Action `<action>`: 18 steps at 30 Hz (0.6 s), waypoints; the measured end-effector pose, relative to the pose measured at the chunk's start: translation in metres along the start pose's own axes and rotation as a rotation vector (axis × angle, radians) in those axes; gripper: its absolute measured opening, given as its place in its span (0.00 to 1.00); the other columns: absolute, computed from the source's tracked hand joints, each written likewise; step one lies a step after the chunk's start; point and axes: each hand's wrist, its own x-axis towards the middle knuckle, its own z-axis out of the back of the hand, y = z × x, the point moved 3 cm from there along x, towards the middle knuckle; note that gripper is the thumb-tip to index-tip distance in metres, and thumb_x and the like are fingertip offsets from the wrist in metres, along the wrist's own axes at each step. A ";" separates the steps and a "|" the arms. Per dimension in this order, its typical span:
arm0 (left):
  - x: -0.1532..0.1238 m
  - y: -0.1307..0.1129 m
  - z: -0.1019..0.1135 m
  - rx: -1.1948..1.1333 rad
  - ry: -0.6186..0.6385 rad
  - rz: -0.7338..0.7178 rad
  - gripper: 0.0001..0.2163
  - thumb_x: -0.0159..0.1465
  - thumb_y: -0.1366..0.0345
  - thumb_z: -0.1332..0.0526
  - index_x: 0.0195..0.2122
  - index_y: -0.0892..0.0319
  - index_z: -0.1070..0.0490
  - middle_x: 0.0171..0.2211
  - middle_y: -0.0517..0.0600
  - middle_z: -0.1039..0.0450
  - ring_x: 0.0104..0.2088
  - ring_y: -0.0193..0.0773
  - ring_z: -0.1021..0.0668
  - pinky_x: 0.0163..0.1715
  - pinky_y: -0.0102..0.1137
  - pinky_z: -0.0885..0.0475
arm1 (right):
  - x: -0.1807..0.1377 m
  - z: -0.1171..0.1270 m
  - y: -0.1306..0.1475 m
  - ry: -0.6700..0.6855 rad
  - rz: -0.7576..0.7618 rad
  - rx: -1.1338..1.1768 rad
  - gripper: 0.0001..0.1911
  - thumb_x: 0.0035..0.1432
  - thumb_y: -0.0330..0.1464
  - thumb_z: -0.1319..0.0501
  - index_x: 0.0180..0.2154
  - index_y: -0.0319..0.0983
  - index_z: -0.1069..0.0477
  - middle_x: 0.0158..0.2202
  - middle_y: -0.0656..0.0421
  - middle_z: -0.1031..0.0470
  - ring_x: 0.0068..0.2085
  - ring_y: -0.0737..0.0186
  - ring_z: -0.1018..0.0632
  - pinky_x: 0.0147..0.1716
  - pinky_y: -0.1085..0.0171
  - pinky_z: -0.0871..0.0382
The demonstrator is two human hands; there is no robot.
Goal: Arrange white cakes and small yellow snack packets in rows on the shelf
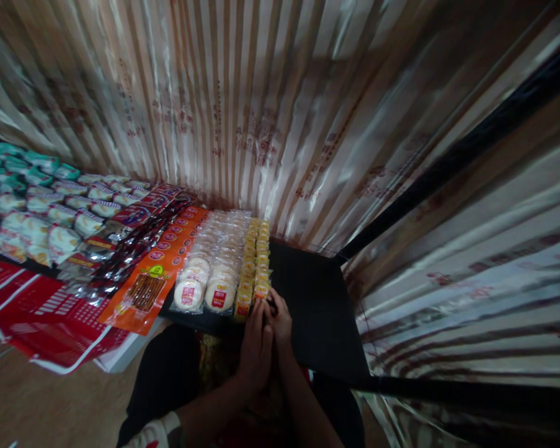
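Both my hands meet at the front end of the right-hand row of small yellow snack packets (262,252). My left hand (257,348) has its fingers together against the nearest yellow packet (261,290). On the other side of that packet, my right hand (280,318) curls its fingers and thumb in, pinching at it. The packet's lower part is hidden behind the fingers. A second yellow row (243,295) runs alongside on the left. Left of that, round white crackers in clear wrappers (221,291) lie in two overlapping rows.
A black shelf (315,311) carries the goods. Further left are an orange snack bag (154,274), dark red packets (144,236), white bread packets (65,218) and green packets (14,165). A red basket (51,311) stands lower left. Black poles (448,155) and striped sheeting (261,93) enclose the shelf.
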 end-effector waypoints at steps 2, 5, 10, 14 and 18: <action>0.000 0.001 0.000 -0.004 0.000 0.005 0.25 0.66 0.57 0.57 0.62 0.63 0.49 0.64 0.56 0.52 0.63 0.39 0.47 0.63 0.39 0.52 | 0.002 -0.002 -0.002 0.004 0.007 -0.023 0.24 0.53 0.43 0.47 0.47 0.37 0.30 0.42 0.51 0.28 0.41 0.59 0.25 0.37 0.64 0.28; 0.001 0.002 -0.002 0.004 0.008 0.008 0.24 0.66 0.58 0.57 0.62 0.61 0.49 0.64 0.54 0.52 0.64 0.40 0.48 0.63 0.40 0.53 | 0.004 -0.003 -0.005 0.013 0.017 -0.058 0.24 0.53 0.43 0.47 0.47 0.39 0.30 0.41 0.53 0.28 0.41 0.60 0.25 0.37 0.64 0.28; 0.002 0.003 -0.005 0.056 0.003 0.000 0.24 0.66 0.58 0.58 0.62 0.63 0.49 0.64 0.55 0.53 0.64 0.39 0.48 0.63 0.40 0.53 | 0.006 -0.003 -0.010 0.024 0.008 -0.080 0.24 0.53 0.43 0.47 0.49 0.39 0.31 0.42 0.54 0.28 0.42 0.59 0.25 0.38 0.65 0.29; 0.002 0.004 -0.008 0.079 -0.027 -0.001 0.24 0.66 0.58 0.57 0.61 0.62 0.48 0.64 0.54 0.51 0.64 0.40 0.47 0.63 0.40 0.52 | 0.006 -0.003 -0.011 0.047 -0.008 -0.084 0.25 0.52 0.43 0.47 0.49 0.40 0.31 0.42 0.54 0.28 0.42 0.59 0.25 0.38 0.65 0.29; 0.003 0.002 -0.008 0.121 -0.038 -0.021 0.24 0.66 0.59 0.57 0.61 0.63 0.47 0.63 0.55 0.50 0.63 0.41 0.47 0.63 0.40 0.51 | 0.005 -0.002 -0.006 0.037 0.005 -0.075 0.25 0.52 0.43 0.47 0.49 0.38 0.31 0.43 0.53 0.28 0.43 0.58 0.25 0.39 0.63 0.29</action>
